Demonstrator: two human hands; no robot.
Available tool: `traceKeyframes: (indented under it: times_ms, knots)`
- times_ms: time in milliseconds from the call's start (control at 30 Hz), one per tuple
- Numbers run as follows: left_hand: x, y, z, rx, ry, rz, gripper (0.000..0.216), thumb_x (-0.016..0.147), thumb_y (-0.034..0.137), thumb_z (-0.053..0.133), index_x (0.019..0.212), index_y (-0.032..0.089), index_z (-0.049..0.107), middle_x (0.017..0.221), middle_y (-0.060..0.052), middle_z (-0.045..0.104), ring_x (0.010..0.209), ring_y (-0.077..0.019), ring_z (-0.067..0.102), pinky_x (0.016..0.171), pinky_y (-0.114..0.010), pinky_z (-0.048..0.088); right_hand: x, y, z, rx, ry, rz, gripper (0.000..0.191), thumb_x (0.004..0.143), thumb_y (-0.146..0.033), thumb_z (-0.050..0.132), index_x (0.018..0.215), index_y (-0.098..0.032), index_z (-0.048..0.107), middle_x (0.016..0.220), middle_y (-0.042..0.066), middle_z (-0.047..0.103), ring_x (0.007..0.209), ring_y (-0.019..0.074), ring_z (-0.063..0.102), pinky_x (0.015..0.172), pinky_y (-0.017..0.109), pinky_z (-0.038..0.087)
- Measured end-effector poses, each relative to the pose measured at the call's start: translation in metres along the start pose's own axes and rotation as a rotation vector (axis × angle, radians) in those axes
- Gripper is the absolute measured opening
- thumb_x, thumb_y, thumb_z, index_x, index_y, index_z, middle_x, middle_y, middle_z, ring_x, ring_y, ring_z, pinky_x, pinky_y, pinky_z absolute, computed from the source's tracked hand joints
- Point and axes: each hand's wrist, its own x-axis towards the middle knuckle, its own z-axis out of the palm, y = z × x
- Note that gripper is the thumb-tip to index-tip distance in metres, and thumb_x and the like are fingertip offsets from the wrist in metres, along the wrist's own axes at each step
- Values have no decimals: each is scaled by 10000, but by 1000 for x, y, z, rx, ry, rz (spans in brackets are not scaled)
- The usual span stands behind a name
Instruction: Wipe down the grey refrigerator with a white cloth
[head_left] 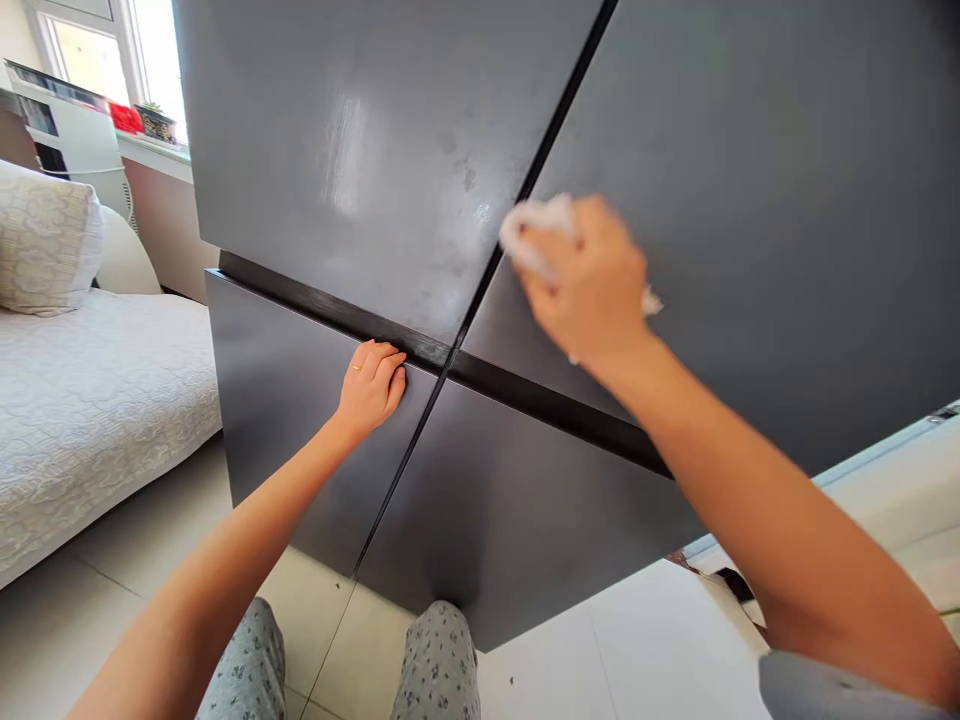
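A dark grey four-door refrigerator fills the middle of the head view, with smudges and wet-looking spots on its upper left door. My right hand, blurred by motion, grips a crumpled white cloth over the gap between the two upper doors, towards the right one. Whether the cloth touches the surface is hard to tell. Lower and to the left, my left hand has its fingers curled over the top edge of the lower left door, at the recessed handle groove.
At left stands a sofa with a patterned cushion. Behind it, a potted plant and a red item are by the window. My knees are close to the lower doors, above the tiled floor.
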Motion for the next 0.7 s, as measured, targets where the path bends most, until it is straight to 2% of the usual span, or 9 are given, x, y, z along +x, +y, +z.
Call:
traceKeyframes:
  times_ms: [67, 133, 233, 300, 333, 400, 567, 633, 700]
  knots:
    - [0, -1, 0, 0, -30, -2, 236, 1006, 231, 475, 1130, 194, 673, 1109, -134, 734, 1101, -269, 685, 1108, -567, 516, -45, -17, 22, 78, -92, -105, 301, 1043, -314, 497, 1093, -226, 780, 1119, 118, 695, 852, 214, 544, 752, 358, 417]
    - [0, -1, 0, -3, -15, 13, 245, 1011, 231, 465, 1133, 190, 673, 1109, -136, 728, 1104, -264, 677, 1110, -557, 513, -73, -18, 31, 179, -99, -96, 354, 1067, -400, 459, 957, -263, 765, 1015, 92, 708, 772, 202, 511, 729, 361, 409]
    - [1, -1, 2, -5, -5, -4, 251, 1022, 253, 446, 1111, 185, 670, 1080, -132, 719, 1078, -252, 672, 1100, -543, 513, -72, 0, 25, 220, 47, 220, 348, 1042, -487, 476, 968, -278, 743, 875, 87, 668, 756, 223, 512, 695, 358, 388]
    - [1, -2, 4, -25, -26, -34, 244, 1014, 274, 454, 1092, 193, 671, 1062, -128, 717, 1054, -257, 674, 1091, -561, 511, -57, 8, 17, 166, 168, 391, 336, 1024, -417, 485, 1128, -238, 751, 1005, 137, 666, 857, 261, 548, 720, 372, 386]
    - [1, -3, 5, -42, -35, -44, 240, 1006, 279, 463, 1088, 197, 673, 1061, -130, 718, 1049, -262, 674, 1092, -573, 506, -51, 7, 16, 134, 197, 404, 352, 1012, -365, 497, 1213, -212, 742, 1096, 170, 652, 919, 280, 558, 742, 383, 388]
    - [1, -6, 7, -68, -47, -49, 238, 996, 286, 477, 1094, 199, 676, 1071, -134, 720, 1056, -270, 675, 1098, -590, 498, -50, -5, 19, 109, 151, 309, 380, 1008, -285, 495, 1298, -203, 725, 1183, 197, 624, 970, 285, 554, 777, 392, 393]
    - [-2, -10, 8, -59, -11, 5, 239, 999, 276, 490, 1120, 193, 679, 1085, -136, 725, 1071, -268, 681, 1084, -572, 509, -95, -39, 37, 202, -126, -57, 369, 1085, -324, 422, 1025, -257, 780, 1013, 102, 683, 740, 184, 470, 701, 329, 381]
    - [-3, -10, 9, -80, 23, 22, 231, 998, 254, 498, 1133, 187, 674, 1097, -140, 726, 1076, -267, 682, 1086, -569, 509, -109, -33, 34, 185, -124, -55, 343, 1071, -350, 466, 991, -252, 784, 1005, 98, 688, 744, 182, 471, 687, 323, 369]
    - [-4, -8, 10, -100, 19, 2, 235, 997, 254, 499, 1142, 188, 671, 1105, -144, 723, 1089, -275, 679, 1099, -584, 496, -111, -20, 27, 127, -74, 68, 329, 1051, -315, 473, 1039, -255, 796, 1014, 107, 681, 762, 190, 480, 678, 326, 354]
